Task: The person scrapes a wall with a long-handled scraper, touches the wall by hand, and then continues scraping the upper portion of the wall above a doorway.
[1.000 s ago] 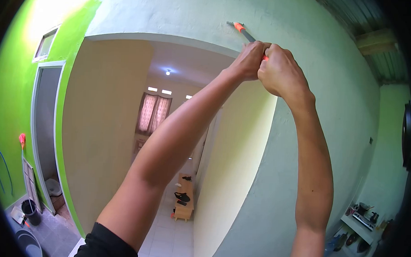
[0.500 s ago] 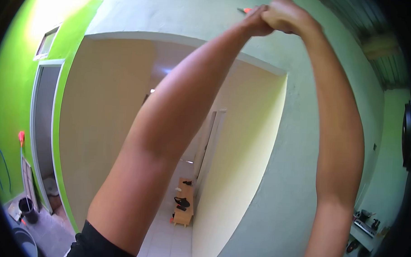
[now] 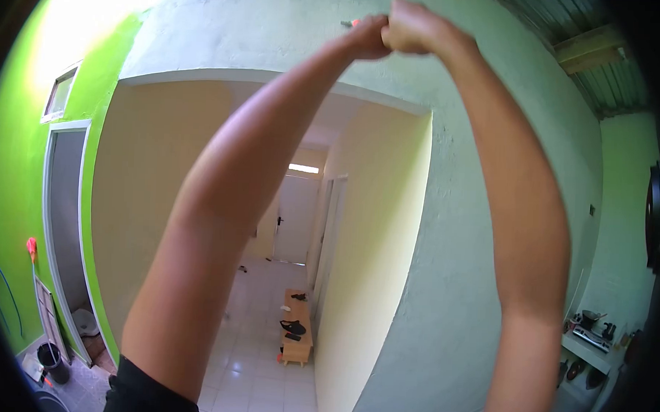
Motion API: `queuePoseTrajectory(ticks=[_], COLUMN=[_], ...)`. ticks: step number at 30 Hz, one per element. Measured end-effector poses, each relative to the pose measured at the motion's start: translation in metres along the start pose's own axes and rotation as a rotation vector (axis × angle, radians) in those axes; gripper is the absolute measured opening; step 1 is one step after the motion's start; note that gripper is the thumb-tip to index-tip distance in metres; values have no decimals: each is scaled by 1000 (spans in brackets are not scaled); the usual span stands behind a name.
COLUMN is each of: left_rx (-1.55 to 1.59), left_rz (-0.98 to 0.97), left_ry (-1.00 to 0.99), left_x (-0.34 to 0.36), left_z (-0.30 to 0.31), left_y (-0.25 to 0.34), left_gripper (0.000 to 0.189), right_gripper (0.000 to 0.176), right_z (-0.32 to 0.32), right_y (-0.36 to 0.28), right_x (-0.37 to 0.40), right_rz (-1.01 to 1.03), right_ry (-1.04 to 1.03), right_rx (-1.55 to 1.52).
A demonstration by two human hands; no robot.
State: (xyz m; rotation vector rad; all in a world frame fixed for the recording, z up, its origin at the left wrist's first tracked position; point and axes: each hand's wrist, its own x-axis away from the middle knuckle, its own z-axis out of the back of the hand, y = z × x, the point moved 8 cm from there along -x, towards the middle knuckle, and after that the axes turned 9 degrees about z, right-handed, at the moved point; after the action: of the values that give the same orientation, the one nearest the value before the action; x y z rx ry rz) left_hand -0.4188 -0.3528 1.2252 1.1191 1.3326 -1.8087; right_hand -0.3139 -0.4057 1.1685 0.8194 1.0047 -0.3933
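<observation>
Your left hand (image 3: 368, 40) and right hand (image 3: 420, 31) are fisted together high overhead, gripping an orange-handled tool (image 3: 350, 22). Only its tip shows, poking leftward just past your left fingers (image 3: 376, 27). Its long axis runs left along the pale green wall (image 3: 492, 153) above the doorway (image 3: 276, 77).

Bare hands (image 3: 368, 39) and forearms (image 3: 221, 202), black short sleeve (image 3: 149, 392) on the left arm.

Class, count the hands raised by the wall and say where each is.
2. The left hand is high by the wall above the doorway, closed round an orange tool; the right hand is a fist pressed against it. No others show.
</observation>
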Motion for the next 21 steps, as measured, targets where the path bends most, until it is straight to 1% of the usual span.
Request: queuePoseTrajectory(ticks=[1,3,4,5,6,7,8,9,12,15,16,18,21], left_rx=[-72,-43,-91,-136,-139,-141,-141,-126,-119,-35,-27,-51,-61], left_rz=[39,-31,-17,2,57,113,85,66,17,-14,-33,-27,8], left_ry=[-56,4,-10,-23,-96,-162,-123,-106,-70,-35,-11,-49,-116], left_x=[27,64,82,100,111,121,130,138,155,173,179,188,195], left_z=[-9,-28,-31,-34,-42,-50,-51,-52,-53,-63,-66,-77,-76], left_y=[10,24,37,48,51,53,62,68,85,95,99,103,111], left_gripper=[25,23,23,24,24,24,20,20,21,23,24,24,23], right_gripper=[40,36,35,36,38,41,44,48,55,55,54,53,50], right_z=[-9,-41,-58,-76,-92,-100,-107,-112,-139,-140,-138,-141,-141], right_y=[-11,-10,-7,-8,-9,-8,-6,-5,-6,-21,-26,-29,-33], right_x=[26,68,84,96,108,121,133,146,189,208,211,221,229], right_rz=[34,-117,-173,-166,-161,-175,-186,-205,-645,-643,-633,-656,-677], right_ry=[48,10,131,73,16,96,176,254,315,383,323,286,257], right_rx=[-6,-147,-174,-238,-302,-437,-569,-703,-1513,-1585,-1567,-1485,-1416])
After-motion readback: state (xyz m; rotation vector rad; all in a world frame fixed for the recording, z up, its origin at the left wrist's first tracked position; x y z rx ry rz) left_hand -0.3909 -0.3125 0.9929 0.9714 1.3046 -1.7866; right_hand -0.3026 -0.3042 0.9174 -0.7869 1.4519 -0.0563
